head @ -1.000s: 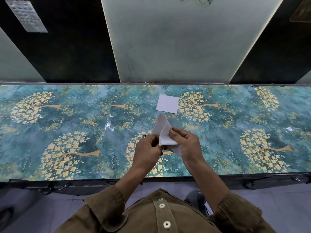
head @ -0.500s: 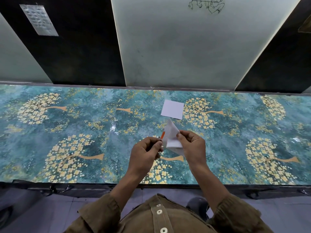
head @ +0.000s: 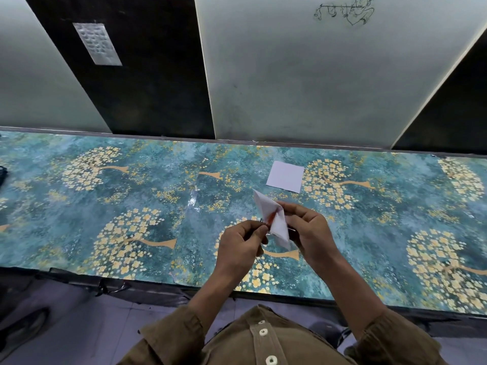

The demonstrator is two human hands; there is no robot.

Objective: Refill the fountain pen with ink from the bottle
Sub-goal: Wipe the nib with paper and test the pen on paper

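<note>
No ink bottle or other container in view. Left hand (head: 241, 245) pinches a thin orange-red pen part (head: 271, 217) betw. thumb & fingers, just above the table's near half; dark metal tip shows at approx. the thumb. Right hand (head: 308, 233) closed on a crumpled white tissue (head: 274, 219), which wraps around the pen part; both hands nearly touching. Tissue soft, creased, pointed at top. A flat square white paper (head: 286, 176) lies on the table (head: 105, 201) beyond the hands, well apart from them. Table cover glossy, teal w/ yellow blossom trees, seam w/ clear tape down the middle. Behind: pale & black wall panels (head: 316, 75), a line sketch up top. Person wears brown corduroy shirt (head: 237, 343), white buttons.
</note>
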